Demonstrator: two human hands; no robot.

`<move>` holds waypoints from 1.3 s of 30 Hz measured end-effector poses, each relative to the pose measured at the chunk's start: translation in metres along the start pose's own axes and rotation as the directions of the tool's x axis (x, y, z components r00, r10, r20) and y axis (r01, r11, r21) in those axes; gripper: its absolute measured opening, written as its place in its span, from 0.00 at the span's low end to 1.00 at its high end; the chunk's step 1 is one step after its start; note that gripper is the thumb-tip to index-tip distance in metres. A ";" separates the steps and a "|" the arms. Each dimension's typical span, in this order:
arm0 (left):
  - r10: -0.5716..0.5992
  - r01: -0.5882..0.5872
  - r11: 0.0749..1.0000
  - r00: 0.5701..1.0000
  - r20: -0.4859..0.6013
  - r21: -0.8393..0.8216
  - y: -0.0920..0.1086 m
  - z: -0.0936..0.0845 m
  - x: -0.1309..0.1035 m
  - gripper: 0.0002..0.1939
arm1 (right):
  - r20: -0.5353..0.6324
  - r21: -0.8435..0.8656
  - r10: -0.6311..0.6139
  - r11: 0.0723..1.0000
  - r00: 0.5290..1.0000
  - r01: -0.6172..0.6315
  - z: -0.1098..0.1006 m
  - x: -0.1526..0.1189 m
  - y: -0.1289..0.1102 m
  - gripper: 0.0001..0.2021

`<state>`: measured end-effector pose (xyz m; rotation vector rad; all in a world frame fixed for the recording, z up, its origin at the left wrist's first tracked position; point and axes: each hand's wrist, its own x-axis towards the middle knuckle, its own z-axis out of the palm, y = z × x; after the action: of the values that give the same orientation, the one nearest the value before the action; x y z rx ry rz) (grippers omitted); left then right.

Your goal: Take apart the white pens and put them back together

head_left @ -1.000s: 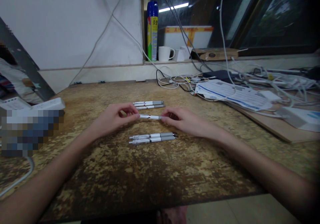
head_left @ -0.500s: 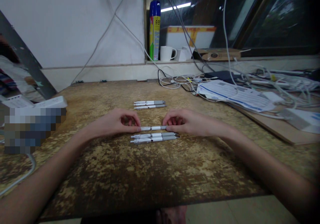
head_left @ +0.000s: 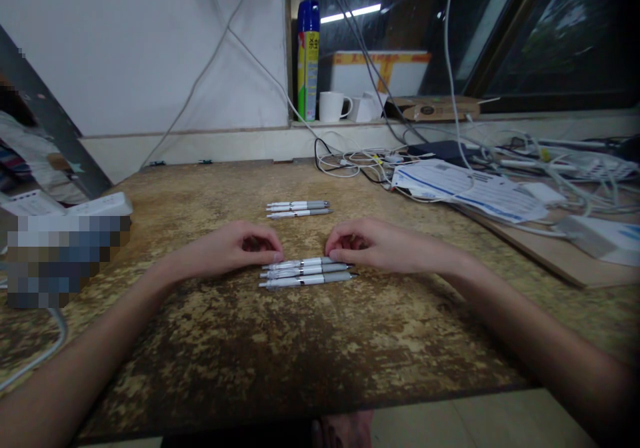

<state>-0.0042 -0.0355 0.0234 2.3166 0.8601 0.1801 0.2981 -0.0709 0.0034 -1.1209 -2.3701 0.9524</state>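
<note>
On worn counter point(head_left: 280, 348) — pinching third near pen point(head_left: 309, 262) with left hand point(head_left: 239, 244) and right hand point(head_left: 370, 241), beside two laid pens point(head_left: 307, 280) — leaving farther pens point(head_left: 300, 214) untouched.

The left hand point(head_left: 230, 247) and right hand point(head_left: 373, 243) are bare, with slender fingers and narrow wrists. Both forearms, left forearm point(head_left: 100, 351) and right forearm point(head_left: 515, 318), are slim and uncovered, broadening smoothly from the wrist toward the lower corners of the view, where the right one sinks into shadow. At the bottom edge sits a black patch point(head_left: 240, 439), too dark to tell cloth from shade.
</note>
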 end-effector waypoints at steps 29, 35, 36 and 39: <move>0.247 0.093 0.712 0.895 -0.372 0.696 -0.002 0.023 0.074 0.14 | -0.073 -0.029 0.012 0.999 0.997 -0.014 0.001 0.001 -0.001 0.15; 0.259 0.096 0.697 0.890 -0.374 0.711 -0.005 0.021 0.074 0.12 | -0.114 -0.068 0.014 0.997 0.993 -0.022 0.003 0.002 -0.002 0.14; 0.261 0.103 0.688 0.889 -0.377 0.719 -0.006 0.020 0.073 0.12 | -0.137 -0.066 0.015 0.997 0.990 -0.025 0.003 0.002 -0.002 0.14; 0.256 0.115 0.669 0.892 -0.373 0.735 -0.010 0.019 0.071 0.10 | -0.242 -0.067 0.018 0.997 0.970 -0.036 0.003 0.004 -0.003 0.14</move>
<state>0.0520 0.0049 -0.0037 3.1668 1.2425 0.4981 0.2922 -0.0702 0.0034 -1.2231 -2.2115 0.7004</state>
